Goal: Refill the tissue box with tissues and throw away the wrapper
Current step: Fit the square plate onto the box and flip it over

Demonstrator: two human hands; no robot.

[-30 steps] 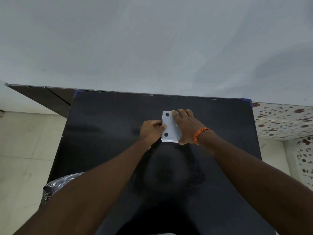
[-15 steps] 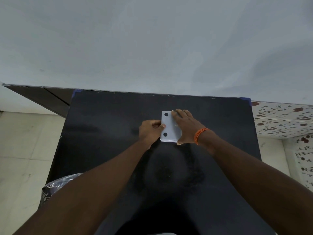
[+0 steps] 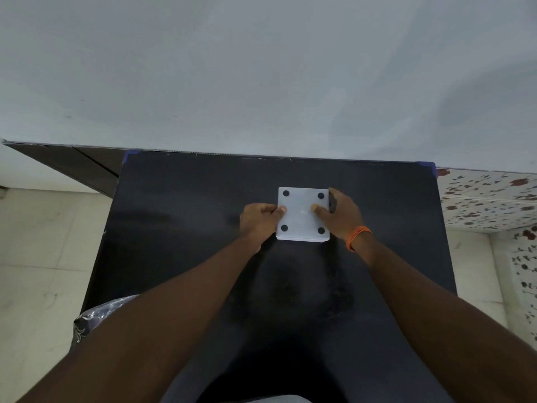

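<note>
A white square tissue box lies bottom-up on the black table, its pale base with a black round foot in each corner facing me. My left hand grips the box's left edge, thumb on top. My right hand, an orange band at its wrist, holds the right edge with the thumb pressed on the base and the fingers curled down the side. No tissues or wrapper can be seen.
A grey patterned plastic bag hangs off the table's near left edge. A plain wall rises right behind the table. Pale floor tiles lie to the left, flower-patterned tiles to the right.
My right hand has slid off the top of the box to its right edge, baring the whole base with all its feet. The left hand has kept its grip.
</note>
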